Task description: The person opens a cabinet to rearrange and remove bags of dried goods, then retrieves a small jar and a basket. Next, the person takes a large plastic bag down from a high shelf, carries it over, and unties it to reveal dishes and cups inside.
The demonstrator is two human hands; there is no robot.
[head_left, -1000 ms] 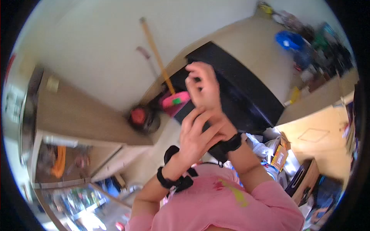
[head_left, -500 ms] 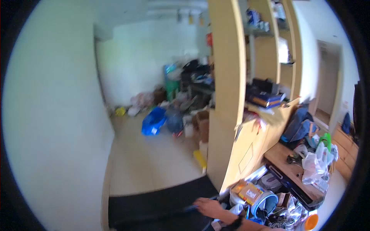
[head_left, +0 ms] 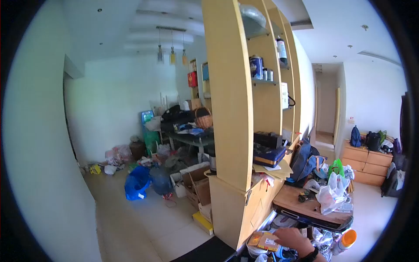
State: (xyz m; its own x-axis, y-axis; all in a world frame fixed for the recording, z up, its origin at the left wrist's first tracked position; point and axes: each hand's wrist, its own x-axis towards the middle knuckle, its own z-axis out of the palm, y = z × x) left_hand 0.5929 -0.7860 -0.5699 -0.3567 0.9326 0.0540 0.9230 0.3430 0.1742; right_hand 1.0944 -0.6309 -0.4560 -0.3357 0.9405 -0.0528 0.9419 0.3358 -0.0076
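Observation:
My right hand (head_left: 291, 239), with a dark band at the wrist, is at the bottom right. Its fingers stretch to the left, and nothing shows in them. Just beyond the fingertips lies a yellow-brown packet with a white label (head_left: 269, 241), on top of a bucket-like container among loose clutter. Whether the fingers touch it, I cannot tell. A flat black panel (head_left: 207, 252) crosses the bottom edge, left of the hand. My left hand is out of sight.
A tall wooden shelf unit (head_left: 228, 100) divides the room. Behind the hand stands a brown-topped table (head_left: 288, 201) with plastic bags (head_left: 334, 194). Blue bags (head_left: 139, 181) and cardboard boxes (head_left: 196, 183) sit on the left floor. An orange-rimmed tub (head_left: 348, 238) is at right.
My right hand has left the black panel's edge and moved right, over the clutter. The view has tilted up and turned right, so less of the black panel shows.

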